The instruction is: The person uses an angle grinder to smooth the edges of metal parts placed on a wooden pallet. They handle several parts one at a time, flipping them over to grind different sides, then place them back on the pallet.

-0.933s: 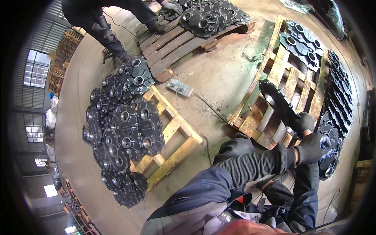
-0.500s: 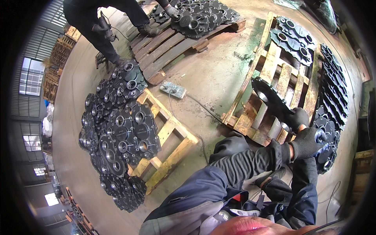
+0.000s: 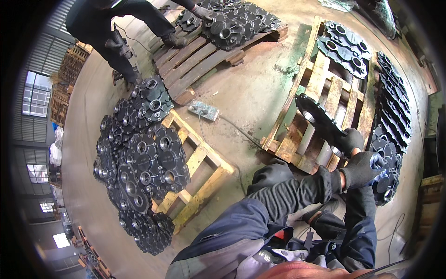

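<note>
A black metal cover plate (image 3: pixel 320 122) with round bored openings is held tilted over a wooden pallet (image 3: pixel 335 95). My right hand (image 3: pixel 352 141), in a dark glove, is closed on the plate's near end. Crossing in front of the right forearm, my gloved left hand (image 3: pixel 361 170) has its fingers curled. Something pale bluish shows at those fingers, too blurred to name. Just beyond the left hand, more black cover plates (image 3: pixel 383 151) lie at the pallet's right side. Two similar plates (image 3: pixel 344 48) rest flat on its far end.
To the left, a heap of black covers (image 3: pixel 144 156) sits on another pallet (image 3: pixel 204 204). A grey socket box (image 3: pixel 203 110) with a cable lies on the floor between. At the far left a co-worker (image 3: pixel 100 35) stoops beside a third pallet (image 3: pixel 186 69) of covers, one gloved hand on them.
The view has shifted slightly. My hands and the held cover plate have hardly moved. The co-worker's body and the tool-holding hand have moved a little; the other hand remains at the covers.
</note>
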### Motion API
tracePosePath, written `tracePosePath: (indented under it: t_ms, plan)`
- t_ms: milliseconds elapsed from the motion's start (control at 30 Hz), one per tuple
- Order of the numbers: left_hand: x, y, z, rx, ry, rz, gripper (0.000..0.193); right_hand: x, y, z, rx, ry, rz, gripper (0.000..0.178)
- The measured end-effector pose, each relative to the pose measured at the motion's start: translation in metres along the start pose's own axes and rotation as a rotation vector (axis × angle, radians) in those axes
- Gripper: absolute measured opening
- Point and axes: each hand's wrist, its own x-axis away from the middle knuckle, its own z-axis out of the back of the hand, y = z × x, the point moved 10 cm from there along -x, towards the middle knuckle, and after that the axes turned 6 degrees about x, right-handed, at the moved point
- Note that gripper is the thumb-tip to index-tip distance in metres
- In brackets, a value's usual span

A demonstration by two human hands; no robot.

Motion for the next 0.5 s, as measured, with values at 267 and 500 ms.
tracePosePath:
  t_ms: [267, 500]
  plan:
    - [0.002, 0.000, 0.005, 0.004, 0.001, 0.089, 0.031, -0.002, -0.003, -0.001, -0.012, -0.023, -0.006, 0.044]
    - [-0.004, -0.001, 0.000, 0.084, -0.001, -0.016, 0.031, -0.004, 0.002, 0.002, -0.025, -0.029, -0.028, 0.044]
